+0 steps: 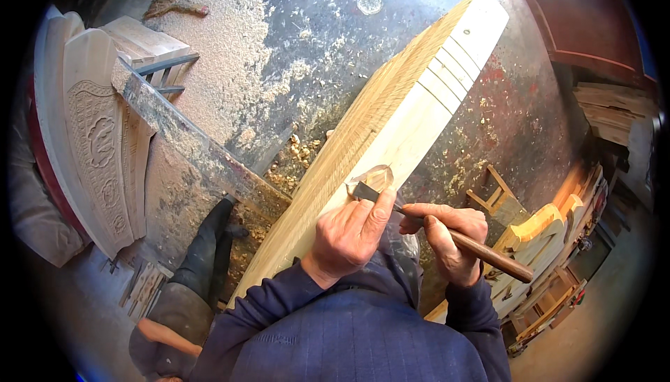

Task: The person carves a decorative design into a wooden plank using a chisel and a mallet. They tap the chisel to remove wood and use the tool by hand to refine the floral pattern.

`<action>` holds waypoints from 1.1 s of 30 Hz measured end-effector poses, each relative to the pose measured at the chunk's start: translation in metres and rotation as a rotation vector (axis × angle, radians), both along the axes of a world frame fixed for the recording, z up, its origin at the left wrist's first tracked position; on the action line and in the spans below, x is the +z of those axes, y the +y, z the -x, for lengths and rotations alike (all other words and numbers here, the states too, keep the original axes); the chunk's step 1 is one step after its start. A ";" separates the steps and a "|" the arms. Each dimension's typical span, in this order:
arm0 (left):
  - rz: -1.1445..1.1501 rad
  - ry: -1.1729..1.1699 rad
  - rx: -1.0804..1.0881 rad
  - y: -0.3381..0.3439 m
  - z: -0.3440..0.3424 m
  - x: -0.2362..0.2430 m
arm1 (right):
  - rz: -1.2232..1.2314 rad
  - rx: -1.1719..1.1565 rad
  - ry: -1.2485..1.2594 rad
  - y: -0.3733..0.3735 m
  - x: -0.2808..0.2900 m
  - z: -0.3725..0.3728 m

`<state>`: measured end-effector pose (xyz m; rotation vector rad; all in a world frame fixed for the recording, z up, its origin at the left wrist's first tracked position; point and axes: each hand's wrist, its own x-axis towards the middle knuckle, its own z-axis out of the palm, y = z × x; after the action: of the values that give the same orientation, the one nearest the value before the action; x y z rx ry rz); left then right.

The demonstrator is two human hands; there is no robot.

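A long pale wooden plank (391,130) runs from 7 o'clock up to 1 o'clock, with a chisel (447,232) set against its face near centre. The handle is clamped in the right hand (450,239), while the left hand (349,232), fingers curled together, steadies the blade with its thumb. A clean cut is best obtained if the blade is kept low and pushed in shallow strokes, guided by the left thumb.

A chisel (433,228) rests on a long plank (391,123), between both hands; a carved panel (94,137) stands far left.
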<state>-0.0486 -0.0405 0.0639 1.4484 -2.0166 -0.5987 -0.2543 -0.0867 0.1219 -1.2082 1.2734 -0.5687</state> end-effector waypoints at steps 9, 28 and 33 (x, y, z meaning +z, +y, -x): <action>-0.036 0.017 0.008 0.000 0.000 0.004 | -0.021 0.001 -0.005 -0.003 0.002 -0.001; 0.000 0.043 0.102 0.000 0.005 0.003 | -0.088 -0.005 -0.064 -0.003 -0.006 -0.001; -0.001 0.024 0.021 0.000 0.001 0.003 | -0.024 0.018 0.014 0.001 0.000 0.002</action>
<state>-0.0494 -0.0405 0.0667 1.4548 -1.9802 -0.6058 -0.2562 -0.0858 0.1215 -1.2050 1.2770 -0.5316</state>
